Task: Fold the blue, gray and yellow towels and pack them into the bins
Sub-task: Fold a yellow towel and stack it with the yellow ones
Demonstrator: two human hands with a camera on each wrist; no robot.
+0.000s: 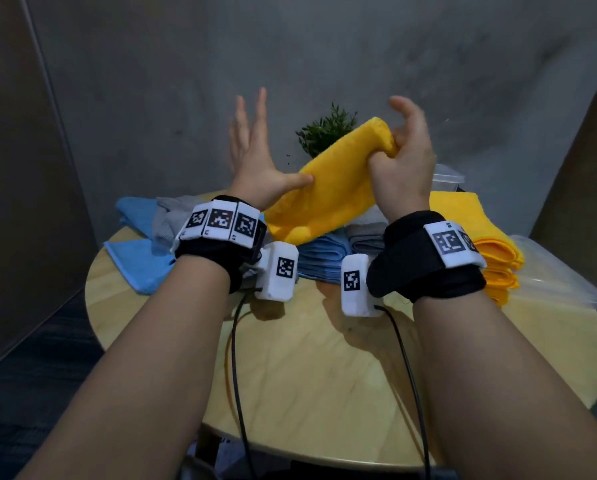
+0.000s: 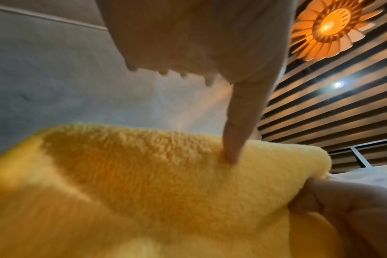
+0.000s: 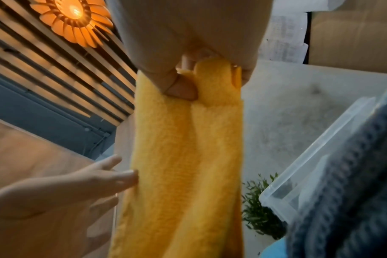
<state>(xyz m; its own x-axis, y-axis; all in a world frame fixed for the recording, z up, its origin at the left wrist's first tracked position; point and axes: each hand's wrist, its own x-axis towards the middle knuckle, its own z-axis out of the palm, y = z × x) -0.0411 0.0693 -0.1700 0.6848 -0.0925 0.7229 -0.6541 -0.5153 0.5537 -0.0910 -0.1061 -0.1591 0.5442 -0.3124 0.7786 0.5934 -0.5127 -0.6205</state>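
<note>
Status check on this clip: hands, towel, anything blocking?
Right hand grips the yellow towel at its top end, held above the table. Left hand open, thumb pressing the towel's side. Nothing blocking.

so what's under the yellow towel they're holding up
Below the raised yellow towel sit a folded blue stack and a folded gray stack on the table. The towel covers their far parts.
</note>
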